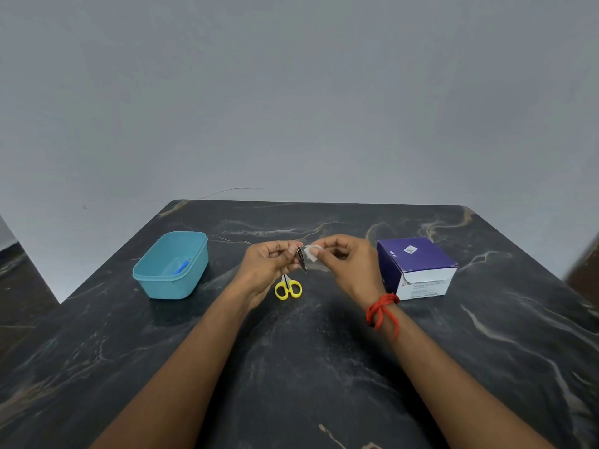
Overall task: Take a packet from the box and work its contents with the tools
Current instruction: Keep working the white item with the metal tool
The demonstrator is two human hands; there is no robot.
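Pinched between the thumb and curled fingers of the left hand (270, 262) was a small dark packet (302, 260), held edge-on above the table at the centre of the frame. Just to its right, a white piece (311, 252) was gripped between the thumb and fingertips of the right hand (348, 264), touching the packet's upper edge. Whether this was a torn flap or the packet's contents could not be told. Both hands were closed on what they held and almost met, knuckle to knuckle.

Directly below the left hand, small scissors (288, 288) with yellow handles were laid flat on the dark marbled table (308, 367), their blades hidden behind the hand. At centre right, near the right hand, a purple and white box (418, 267) was set on the table. At centre left, well apart from the hands, a light blue tub (171, 265) was placed, with a small blue item (182, 266) seen inside it. A red thread (382, 311) was tied around the right wrist. A plain grey wall (291, 92) filled the upper half of the frame.
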